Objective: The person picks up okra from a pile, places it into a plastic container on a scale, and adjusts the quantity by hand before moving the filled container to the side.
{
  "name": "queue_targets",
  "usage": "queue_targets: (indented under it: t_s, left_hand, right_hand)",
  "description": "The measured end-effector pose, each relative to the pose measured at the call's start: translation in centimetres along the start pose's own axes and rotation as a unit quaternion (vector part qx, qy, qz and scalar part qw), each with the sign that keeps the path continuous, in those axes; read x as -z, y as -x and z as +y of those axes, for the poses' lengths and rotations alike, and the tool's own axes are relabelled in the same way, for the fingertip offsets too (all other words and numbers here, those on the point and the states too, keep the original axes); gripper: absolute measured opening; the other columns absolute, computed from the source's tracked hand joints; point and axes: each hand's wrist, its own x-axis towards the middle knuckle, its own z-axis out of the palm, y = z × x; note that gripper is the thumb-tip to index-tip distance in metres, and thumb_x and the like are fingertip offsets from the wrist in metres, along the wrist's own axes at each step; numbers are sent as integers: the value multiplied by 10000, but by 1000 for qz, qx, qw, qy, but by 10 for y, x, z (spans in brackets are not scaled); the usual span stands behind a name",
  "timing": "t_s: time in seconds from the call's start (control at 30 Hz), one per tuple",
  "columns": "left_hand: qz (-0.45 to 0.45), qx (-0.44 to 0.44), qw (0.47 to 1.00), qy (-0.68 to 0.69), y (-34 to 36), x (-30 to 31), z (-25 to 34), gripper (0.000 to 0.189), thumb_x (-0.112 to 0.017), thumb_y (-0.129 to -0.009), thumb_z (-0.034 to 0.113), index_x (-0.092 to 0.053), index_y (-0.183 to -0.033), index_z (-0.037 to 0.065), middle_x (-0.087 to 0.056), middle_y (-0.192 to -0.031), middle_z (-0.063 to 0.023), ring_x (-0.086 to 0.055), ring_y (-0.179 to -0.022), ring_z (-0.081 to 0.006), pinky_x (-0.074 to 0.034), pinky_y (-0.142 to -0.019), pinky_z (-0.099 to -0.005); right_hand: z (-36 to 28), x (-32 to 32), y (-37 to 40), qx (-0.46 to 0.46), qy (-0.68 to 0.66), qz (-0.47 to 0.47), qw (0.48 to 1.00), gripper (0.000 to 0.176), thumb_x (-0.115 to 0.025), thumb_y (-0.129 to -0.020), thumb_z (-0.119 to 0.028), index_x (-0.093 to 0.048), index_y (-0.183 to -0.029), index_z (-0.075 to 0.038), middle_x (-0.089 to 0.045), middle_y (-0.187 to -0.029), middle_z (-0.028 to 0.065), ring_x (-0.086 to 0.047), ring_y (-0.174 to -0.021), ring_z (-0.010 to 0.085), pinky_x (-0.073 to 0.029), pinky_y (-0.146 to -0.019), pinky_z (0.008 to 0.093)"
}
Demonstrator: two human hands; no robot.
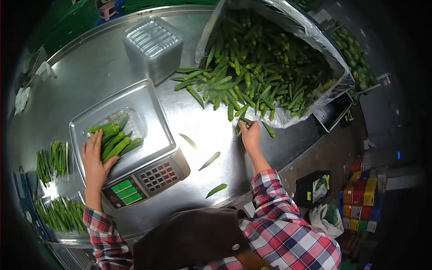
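On the digital scale (pixel 157 130), a clear tray (pixel 135 119) bears a bunch of okra (pixel 116 140). My left hand (pixel 95 157) rests over the left side of that bunch, thumb below and fingers on top. My right hand (pixel 250 135) is at the front edge of the large okra heap (pixel 265 67), its fingers pinched round an okra pod (pixel 244 120). The heap spills from a plastic-lined box (pixel 344 72) onto the metal table. Three loose pods, one of them a dark green pod (pixel 216 191), lie between the scale and my right arm.
A stack of clear trays (pixel 155 47) stands behind the scale. Packed okra trays (pixel 61 215) lie at the far left. White gloves or cloth (pixel 21 100) sit near the left edge. Coloured boxes (pixel 360 198) and a black crate (pixel 312 189) are on the floor at right.
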Motion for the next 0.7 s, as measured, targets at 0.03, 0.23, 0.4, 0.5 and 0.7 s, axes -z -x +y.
queue_targets:
  t_s: [0.03,0.23,0.4,0.5,0.7]
  left_hand:
    - [-5,-7,1000,2,-1,1,-2,863,-741,-635,312,-336,-1372,120,-391,-1367,-111,-356,-1262,-283,-187,-1077,-482]
    - [9,-20,1000,3,-3,2,-8,929,-758,-578,300,-323,-1380,122,-349,-1404,-95,-347,-1270,-280,-178,-1087,-475]
    - [79,-17,996,32,10,4,-17,827,-690,-675,360,-340,-1374,90,-312,-1428,-112,-310,-1296,-298,-188,-1079,-447]
    - [108,4,994,30,17,10,-10,773,-653,-720,378,-354,-1367,80,-317,-1425,-116,-296,-1301,-305,-196,-1076,-434]
    - [117,10,991,62,30,13,6,656,-563,-816,395,-370,-1354,73,-330,-1410,-135,-291,-1301,-323,-209,-1073,-424]
  right_hand:
    - [-4,9,1,-15,24,-10,1000,454,-659,-767,-379,-542,-857,50,-589,-834,216,-585,-747,343,-450,-677,411]
    - [10,-7,3,33,150,-78,985,531,-650,-729,-454,-576,-887,47,-602,-902,251,-593,-838,377,-461,-739,435]
    - [15,10,42,85,218,-109,966,322,-730,-621,-179,-570,-854,-26,-567,-824,130,-556,-818,370,-464,-760,415]
    - [8,12,38,305,235,-75,920,314,-706,-641,-146,-550,-890,-34,-555,-795,133,-553,-796,361,-458,-738,420]
    - [-7,-9,19,166,4,-136,977,284,-575,-778,-187,-506,-965,17,-579,-866,239,-570,-794,402,-454,-688,444]
